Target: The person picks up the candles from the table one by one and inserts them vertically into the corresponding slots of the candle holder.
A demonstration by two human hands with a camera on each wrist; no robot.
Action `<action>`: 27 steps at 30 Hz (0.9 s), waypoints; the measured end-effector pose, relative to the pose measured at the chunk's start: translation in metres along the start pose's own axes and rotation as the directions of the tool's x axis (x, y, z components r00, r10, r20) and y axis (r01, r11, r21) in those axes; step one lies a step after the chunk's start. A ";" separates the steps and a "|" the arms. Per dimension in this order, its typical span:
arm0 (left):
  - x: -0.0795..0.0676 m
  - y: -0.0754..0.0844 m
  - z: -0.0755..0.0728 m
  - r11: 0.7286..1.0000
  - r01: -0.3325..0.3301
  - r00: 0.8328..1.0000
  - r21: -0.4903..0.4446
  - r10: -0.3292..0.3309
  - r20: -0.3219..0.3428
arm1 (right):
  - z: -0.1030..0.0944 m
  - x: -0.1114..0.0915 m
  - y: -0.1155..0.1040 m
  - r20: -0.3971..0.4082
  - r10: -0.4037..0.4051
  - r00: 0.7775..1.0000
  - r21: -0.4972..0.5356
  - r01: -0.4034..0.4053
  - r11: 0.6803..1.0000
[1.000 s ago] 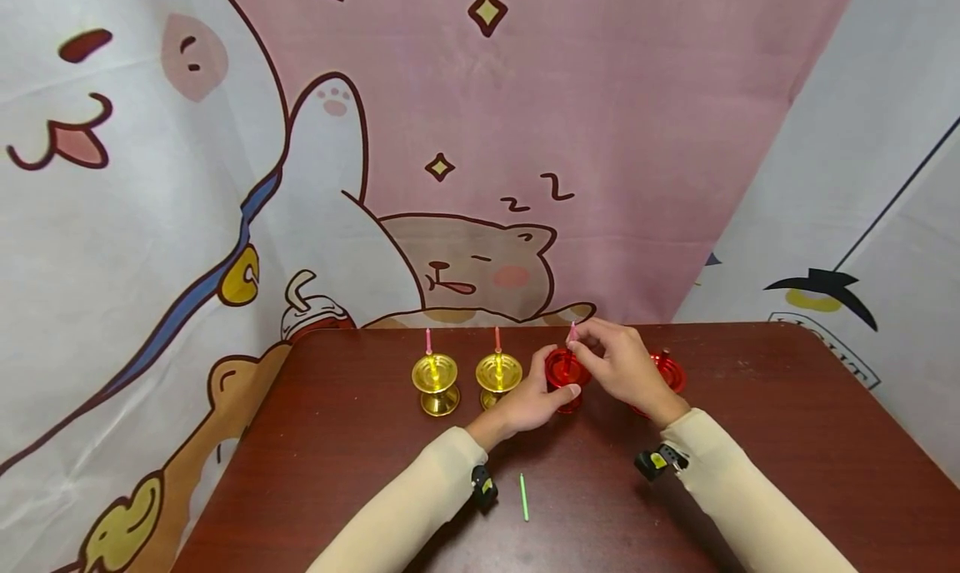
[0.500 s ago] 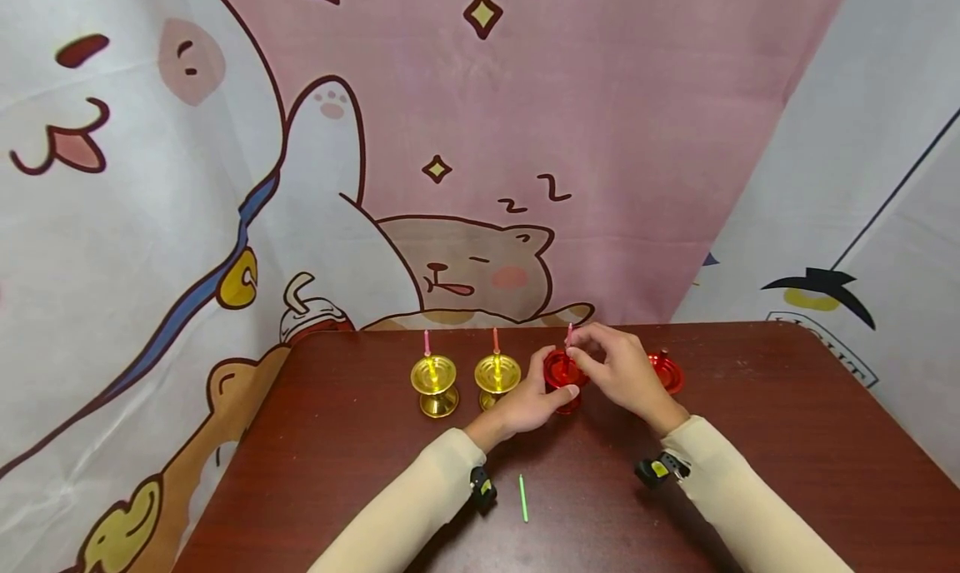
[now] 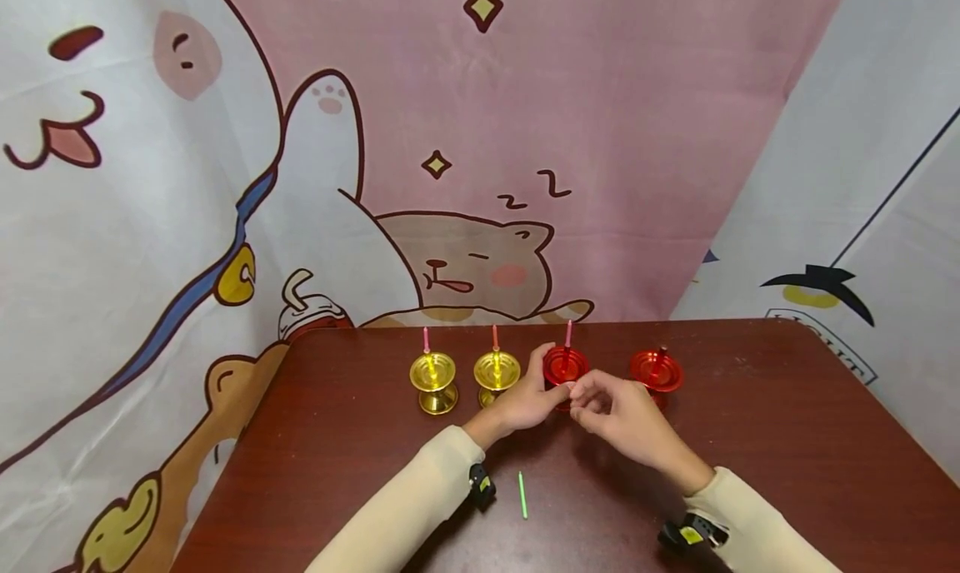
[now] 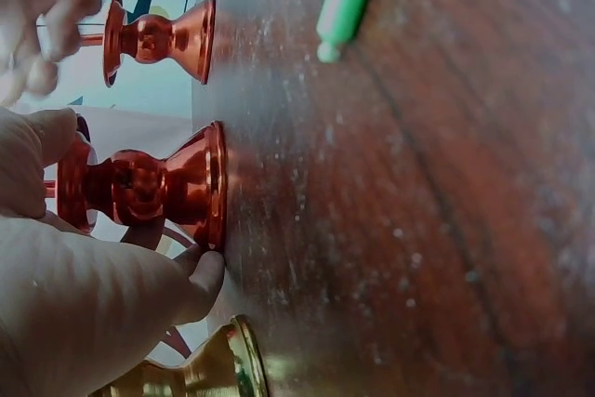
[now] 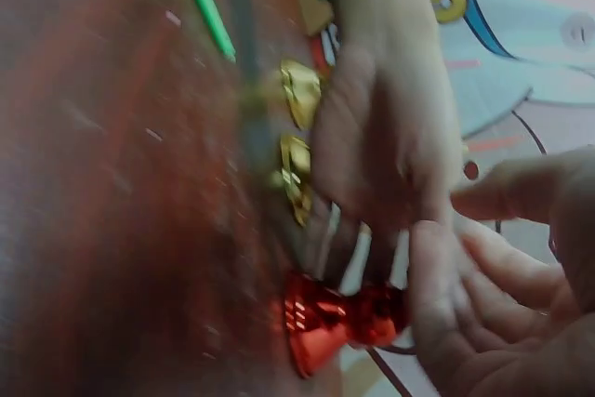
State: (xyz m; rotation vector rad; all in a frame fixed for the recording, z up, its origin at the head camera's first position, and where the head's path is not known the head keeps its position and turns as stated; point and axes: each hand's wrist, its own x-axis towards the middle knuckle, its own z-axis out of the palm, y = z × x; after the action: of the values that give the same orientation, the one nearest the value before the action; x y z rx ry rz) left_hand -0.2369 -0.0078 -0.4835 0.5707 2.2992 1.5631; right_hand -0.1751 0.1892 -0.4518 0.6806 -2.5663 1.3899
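Note:
My left hand [image 3: 525, 405] grips the nearer red candle holder [image 3: 564, 363], with fingers around its far side and the thumb in front. A pink candle [image 3: 568, 333] stands upright in that holder. In the left wrist view, the same red candle holder [image 4: 139, 188] has its base on the table, with fingers around its stem. My right hand [image 3: 626, 419] is just in front and to the right of it, fingers loosely bent and holding nothing. The right wrist view shows that right hand [image 5: 521, 295] close to the left hand [image 5: 386, 127]. A second red candle holder [image 3: 657, 373] stands behind the right hand, without a candle.
Two gold candle holders [image 3: 432, 373] stand in the row to the left, one with a pink candle [image 3: 426, 340], one with a red candle [image 3: 495, 338]. A green candle [image 3: 522, 496] lies on the brown table [image 3: 337, 473] between the forearms. A cartoon cloth [image 3: 637, 140] hangs behind.
My right hand has let go of the pink candle and moved down toward me, leaving the candle standing in the red holder. The left hand keeps its hold.

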 end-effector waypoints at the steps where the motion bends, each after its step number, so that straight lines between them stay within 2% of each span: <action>1: 0.000 0.000 0.000 1.000 0.000 1.000 0.001 0.000 -0.002 | 0.002 -0.004 0.000 0.037 -0.021 0.999 -0.009 0.021 1.000; 3: 0.001 0.000 0.000 1.000 0.004 1.000 -0.002 -0.004 -0.002 | 0.008 -0.013 -0.001 0.123 -0.062 0.990 0.000 0.063 0.998; 6: 0.000 0.001 -0.001 1.000 0.008 1.000 0.002 -0.008 -0.006 | 0.019 -0.024 -0.002 0.245 -0.123 0.962 0.029 0.120 0.992; 8: 0.000 0.002 -0.002 1.000 0.011 1.000 0.004 -0.011 -0.004 | 0.028 -0.029 -0.002 0.299 -0.142 0.944 0.040 0.136 0.990; 11: 0.000 0.003 -0.002 1.000 0.018 1.000 0.004 -0.018 0.000 | 0.040 -0.034 -0.003 0.344 -0.143 0.928 0.020 0.145 0.989; 15: 0.001 0.002 -0.001 1.000 0.026 1.000 0.001 -0.026 0.008 | 0.052 -0.035 -0.006 0.350 -0.098 0.931 -0.022 0.113 0.993; 19: 0.001 0.002 0.000 1.000 0.031 1.000 -0.004 -0.031 0.007 | 0.062 -0.032 -0.013 0.328 -0.005 0.945 -0.101 0.041 0.994; 23: 0.000 0.002 0.000 0.999 0.033 0.999 -0.007 -0.033 0.001 | 0.072 -0.030 -0.020 0.312 0.075 0.947 -0.228 -0.002 0.974; 27: -0.001 0.002 0.000 0.999 0.032 0.999 -0.006 -0.032 0.002 | 0.077 -0.029 -0.023 0.309 0.095 0.946 -0.299 0.002 0.954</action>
State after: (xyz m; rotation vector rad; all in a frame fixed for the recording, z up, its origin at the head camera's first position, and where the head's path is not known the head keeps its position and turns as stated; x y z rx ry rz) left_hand -0.2354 -0.0077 -0.4820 0.5306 2.2903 1.5535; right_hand -0.1324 0.1241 -0.4869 0.8567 -2.9737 0.9332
